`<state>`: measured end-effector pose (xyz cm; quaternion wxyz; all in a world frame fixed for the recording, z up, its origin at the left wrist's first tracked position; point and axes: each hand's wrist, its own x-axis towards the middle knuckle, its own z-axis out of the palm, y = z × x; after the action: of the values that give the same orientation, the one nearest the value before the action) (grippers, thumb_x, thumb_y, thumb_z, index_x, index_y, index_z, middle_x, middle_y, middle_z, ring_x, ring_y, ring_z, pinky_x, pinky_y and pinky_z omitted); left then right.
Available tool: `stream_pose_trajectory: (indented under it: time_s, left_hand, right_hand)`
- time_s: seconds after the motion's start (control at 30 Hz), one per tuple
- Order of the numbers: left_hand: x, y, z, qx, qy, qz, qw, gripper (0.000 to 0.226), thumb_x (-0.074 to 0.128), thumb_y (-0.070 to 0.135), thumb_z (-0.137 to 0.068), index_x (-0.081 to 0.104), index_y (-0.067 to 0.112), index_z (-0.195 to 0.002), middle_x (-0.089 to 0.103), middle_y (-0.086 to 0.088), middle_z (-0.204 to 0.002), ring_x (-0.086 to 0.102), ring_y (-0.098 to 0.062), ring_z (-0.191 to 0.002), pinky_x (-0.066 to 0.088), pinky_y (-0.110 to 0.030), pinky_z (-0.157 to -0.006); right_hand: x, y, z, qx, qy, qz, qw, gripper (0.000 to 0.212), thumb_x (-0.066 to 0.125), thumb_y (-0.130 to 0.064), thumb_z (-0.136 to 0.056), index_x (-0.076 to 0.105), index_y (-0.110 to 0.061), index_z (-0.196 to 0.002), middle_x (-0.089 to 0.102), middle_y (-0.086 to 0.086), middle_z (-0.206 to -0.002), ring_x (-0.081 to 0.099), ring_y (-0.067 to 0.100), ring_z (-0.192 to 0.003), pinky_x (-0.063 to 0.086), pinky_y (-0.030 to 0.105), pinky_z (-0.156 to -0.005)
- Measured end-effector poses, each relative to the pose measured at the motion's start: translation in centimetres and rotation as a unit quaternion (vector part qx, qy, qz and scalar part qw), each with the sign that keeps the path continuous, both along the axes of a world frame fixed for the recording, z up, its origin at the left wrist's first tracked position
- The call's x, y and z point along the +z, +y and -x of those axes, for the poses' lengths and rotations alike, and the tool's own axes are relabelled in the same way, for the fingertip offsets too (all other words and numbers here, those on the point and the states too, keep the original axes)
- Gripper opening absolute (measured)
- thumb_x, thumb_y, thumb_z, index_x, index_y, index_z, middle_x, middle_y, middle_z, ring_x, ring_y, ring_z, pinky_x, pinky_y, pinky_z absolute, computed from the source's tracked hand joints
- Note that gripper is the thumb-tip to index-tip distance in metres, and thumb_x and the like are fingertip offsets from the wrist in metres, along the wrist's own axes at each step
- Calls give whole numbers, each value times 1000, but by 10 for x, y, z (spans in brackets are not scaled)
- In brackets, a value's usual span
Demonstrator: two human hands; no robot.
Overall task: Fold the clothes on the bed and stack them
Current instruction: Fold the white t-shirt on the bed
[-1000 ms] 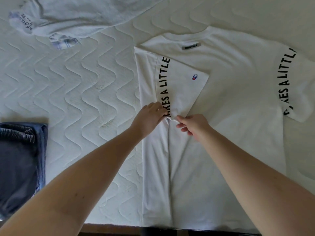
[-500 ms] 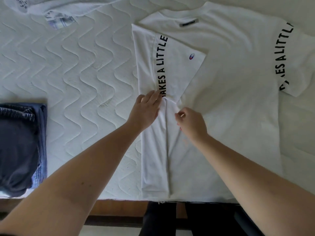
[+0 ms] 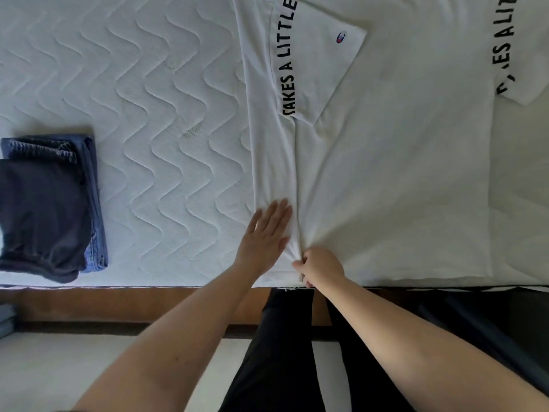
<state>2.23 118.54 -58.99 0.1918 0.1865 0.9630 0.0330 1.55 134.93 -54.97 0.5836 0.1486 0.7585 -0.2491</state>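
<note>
A white T-shirt (image 3: 386,179) with black lettering on its sleeves lies flat on the bed, its left side and left sleeve folded inward. My left hand (image 3: 266,233) presses flat, fingers straight, on the folded strip near the hem. Just right of it, my right hand (image 3: 319,267) pinches the folded edge of the shirt at the hem, and the cloth bunches into creases there. The shirt's right sleeve (image 3: 523,55) lies spread out at the far right.
A folded stack of dark and blue denim clothes (image 3: 47,206) sits at the left by the mattress (image 3: 148,114) front edge. Below the edge are the wooden bed frame (image 3: 118,304), the floor and the person's dark-trousered legs (image 3: 279,352).
Both hands have slid down the folded strip from the sleeve's tip to the hem. The view has tilted down, so the crumpled garment at the top left has left the frame.
</note>
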Motion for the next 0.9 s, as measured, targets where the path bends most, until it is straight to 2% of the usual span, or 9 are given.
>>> stream_pose_trajectory:
  time_s: [0.1, 0.17, 0.23, 0.33, 0.4, 0.47, 0.57, 0.7, 0.9]
  left_hand:
    - [7, -7, -24, 0, -36, 17, 999, 62, 37, 40, -102, 18, 14, -155, 11, -4, -163, 11, -22, -150, 25, -45, -118]
    - [13, -7, -30, 7, -60, 27, 998, 64, 38, 42, -101, 18, 15, -155, 10, -5, -163, 10, -23, -150, 22, -46, -119]
    - [20, -2, -25, 11, -70, 29, 997, 65, 43, 43, -97, 27, 15, -154, 20, -8, -161, 19, -26, -148, 24, -47, -118]
    - [29, 7, 2, 10, -56, -9, 998, 47, 64, 29, -86, 61, 10, -129, 57, -14, -135, 57, -32, -121, 49, -46, -96]
    - [36, 14, 28, 9, -35, -38, 999, 33, 70, 18, -80, 68, 7, -111, 65, -12, -112, 65, -31, -98, 53, -42, -79]
    - [46, 20, 56, -4, -24, -45, 999, 30, 68, 15, -79, 68, 7, -108, 66, -10, -104, 65, -30, -92, 52, -40, -74]
    - [60, 26, 101, -60, -1, -35, 998, 40, 67, 16, -79, 66, 7, -118, 66, -11, -110, 64, -29, -97, 53, -39, -74]
    - [74, 38, 164, -101, 29, -42, 994, 50, 66, 19, -84, 58, 7, -132, 61, -16, -127, 59, -32, -114, 52, -43, -86]
    - [73, 100, 238, -113, 24, -11, 993, 58, 43, 31, -98, 28, 18, -153, 32, -12, -155, 31, -30, -141, 33, -43, -108]
  right_hand:
    - [1, 3, -8, -8, -14, -13, 1000, 26, 56, -36, -94, 67, -12, -93, 67, -2, -63, 60, 13, -46, 47, 21, -53]
    - [0, 3, -7, 3, -9, -23, 1000, 33, 58, -41, -93, 70, -10, -89, 68, -1, -67, 67, 19, -60, 56, 27, -67]
    - [1, 3, -2, 32, 12, -33, 999, 38, 58, -47, -91, 70, -11, -88, 72, 4, -81, 71, 24, -78, 57, 34, -81]
    - [2, 11, 17, 34, 63, -35, 997, 39, 60, -55, -87, 59, -17, -78, 72, 4, -86, 70, 25, -83, 56, 36, -81]
    - [4, 23, 38, -16, 95, -21, 995, 33, 65, -50, -86, 56, -20, -76, 72, 4, -87, 69, 25, -82, 56, 36, -79]
    - [8, 39, 60, -65, 137, -21, 988, 26, 65, -44, -87, 60, -19, -84, 72, 4, -90, 69, 26, -84, 56, 36, -79]
    - [18, 63, 98, -76, 217, -54, 972, 26, 59, -42, -91, 65, -19, -100, 71, 3, -99, 65, 24, -95, 51, 31, -81]
    - [29, 101, 145, -116, 293, -75, 946, 26, 56, -35, -94, 64, -16, -110, 70, 5, -108, 62, 27, -106, 47, 32, -86]
    - [27, 182, 211, -220, 351, -69, 907, 24, 55, -31, -94, 60, -18, -114, 69, 2, -109, 62, 21, -98, 48, 30, -81]
